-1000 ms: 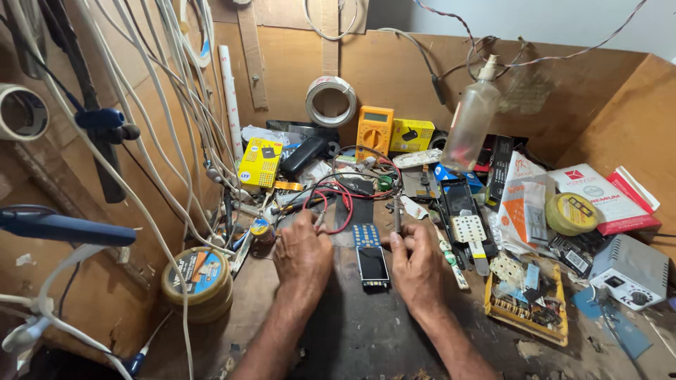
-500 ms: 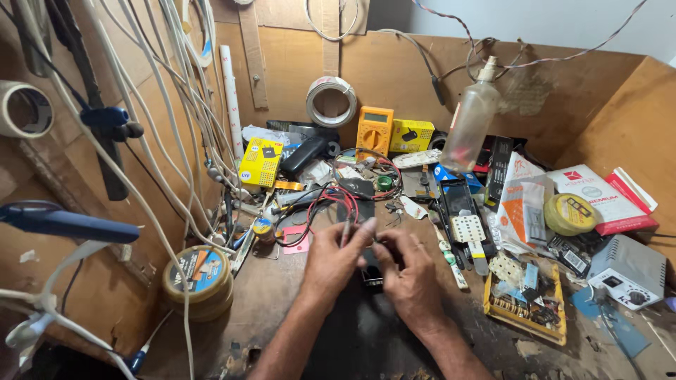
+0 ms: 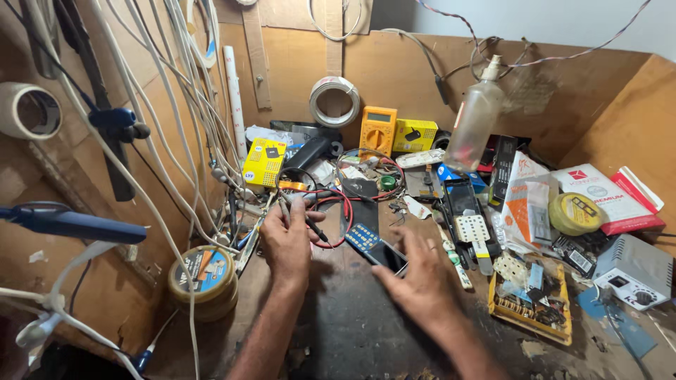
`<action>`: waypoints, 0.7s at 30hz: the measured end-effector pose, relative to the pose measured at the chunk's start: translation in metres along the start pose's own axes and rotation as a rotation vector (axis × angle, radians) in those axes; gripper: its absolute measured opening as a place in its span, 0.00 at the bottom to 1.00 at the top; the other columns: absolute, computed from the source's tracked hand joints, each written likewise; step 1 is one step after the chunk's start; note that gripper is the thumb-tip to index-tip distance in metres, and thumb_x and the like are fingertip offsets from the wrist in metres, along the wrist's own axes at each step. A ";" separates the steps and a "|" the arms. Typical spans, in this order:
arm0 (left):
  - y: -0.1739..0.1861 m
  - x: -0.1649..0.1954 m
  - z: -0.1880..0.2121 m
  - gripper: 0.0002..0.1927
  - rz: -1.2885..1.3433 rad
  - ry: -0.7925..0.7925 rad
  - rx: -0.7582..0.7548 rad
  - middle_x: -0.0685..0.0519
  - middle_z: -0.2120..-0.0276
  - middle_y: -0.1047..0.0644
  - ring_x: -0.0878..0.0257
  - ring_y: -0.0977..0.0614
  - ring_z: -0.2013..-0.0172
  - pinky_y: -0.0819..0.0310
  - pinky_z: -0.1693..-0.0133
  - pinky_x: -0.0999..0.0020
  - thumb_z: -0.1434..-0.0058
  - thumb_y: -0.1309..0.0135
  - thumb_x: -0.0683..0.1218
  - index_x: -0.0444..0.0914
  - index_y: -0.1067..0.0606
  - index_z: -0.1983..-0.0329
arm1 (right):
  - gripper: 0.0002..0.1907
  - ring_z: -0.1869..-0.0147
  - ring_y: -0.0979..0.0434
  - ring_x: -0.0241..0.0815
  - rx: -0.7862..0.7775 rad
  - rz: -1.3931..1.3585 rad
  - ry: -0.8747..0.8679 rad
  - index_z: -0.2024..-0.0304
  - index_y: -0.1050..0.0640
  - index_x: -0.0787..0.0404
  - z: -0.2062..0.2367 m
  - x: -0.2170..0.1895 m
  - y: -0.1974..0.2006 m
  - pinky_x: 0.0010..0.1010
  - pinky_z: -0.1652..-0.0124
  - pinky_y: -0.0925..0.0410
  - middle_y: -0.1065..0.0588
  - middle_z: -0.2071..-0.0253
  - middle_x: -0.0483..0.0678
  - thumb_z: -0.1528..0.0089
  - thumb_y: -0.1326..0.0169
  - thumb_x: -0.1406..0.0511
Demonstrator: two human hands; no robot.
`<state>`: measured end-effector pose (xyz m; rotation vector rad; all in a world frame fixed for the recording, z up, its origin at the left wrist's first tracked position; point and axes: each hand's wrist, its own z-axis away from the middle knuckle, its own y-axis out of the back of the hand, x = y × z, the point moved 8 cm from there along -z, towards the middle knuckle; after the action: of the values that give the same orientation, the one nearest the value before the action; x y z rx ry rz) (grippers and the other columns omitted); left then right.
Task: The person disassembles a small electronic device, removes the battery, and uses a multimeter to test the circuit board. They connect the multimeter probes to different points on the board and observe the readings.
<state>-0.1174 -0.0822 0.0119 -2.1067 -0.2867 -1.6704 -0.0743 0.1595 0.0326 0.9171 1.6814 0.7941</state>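
Observation:
A small keypad phone (image 3: 377, 248) with a blue keypad lies at an angle on the dark wooden bench (image 3: 352, 324). My right hand (image 3: 417, 273) lies palm down at its near end, fingers apart, fingertips touching the phone. Left of the phone, my left hand (image 3: 285, 238) is closed around thin test probes (image 3: 310, 224). Their red and black leads (image 3: 343, 211) loop back toward the clutter. The yellow multimeter (image 3: 377, 130) stands at the back wall.
White cables (image 3: 176, 141) hang at the left above a round tin (image 3: 204, 280). A tape roll (image 3: 334, 100), a plastic bottle (image 3: 475, 116), boxes and packets crowd the back and right. A yellow parts tray (image 3: 528, 304) and a white unit (image 3: 634, 271) sit right.
My left hand left the phone and moved left onto the test probes. The phone now lies turned at an angle, and my right hand has shifted right to its near end.

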 end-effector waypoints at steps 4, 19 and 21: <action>0.000 -0.007 -0.001 0.17 -0.018 0.027 0.003 0.49 0.72 0.15 0.72 0.28 0.85 0.36 0.84 0.74 0.29 0.52 0.51 0.33 0.23 0.62 | 0.40 0.43 0.24 0.47 -0.064 -0.256 0.090 0.39 0.32 0.56 -0.022 0.019 0.009 0.39 0.42 0.32 0.24 0.50 0.51 0.53 0.31 0.69; -0.038 0.000 0.029 0.12 0.252 0.131 -0.222 0.51 0.73 0.17 0.73 0.28 0.84 0.36 0.81 0.76 0.36 0.39 0.48 0.34 0.18 0.67 | 0.17 0.53 0.21 0.40 0.034 -0.484 0.024 0.48 0.19 0.58 -0.009 -0.016 0.014 0.31 0.58 0.25 0.22 0.51 0.51 0.40 0.39 0.65; -0.048 -0.002 0.041 0.11 0.269 0.164 -0.270 0.52 0.78 0.23 0.73 0.29 0.83 0.43 0.81 0.77 0.37 0.36 0.48 0.35 0.16 0.67 | 0.19 0.62 0.20 0.38 -0.015 -0.442 0.022 0.48 0.19 0.58 -0.005 -0.031 0.005 0.30 0.65 0.27 0.19 0.58 0.50 0.42 0.36 0.61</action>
<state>-0.1024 -0.0204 0.0125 -2.0635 0.2760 -1.7813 -0.0718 0.1348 0.0518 0.4967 1.8056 0.5163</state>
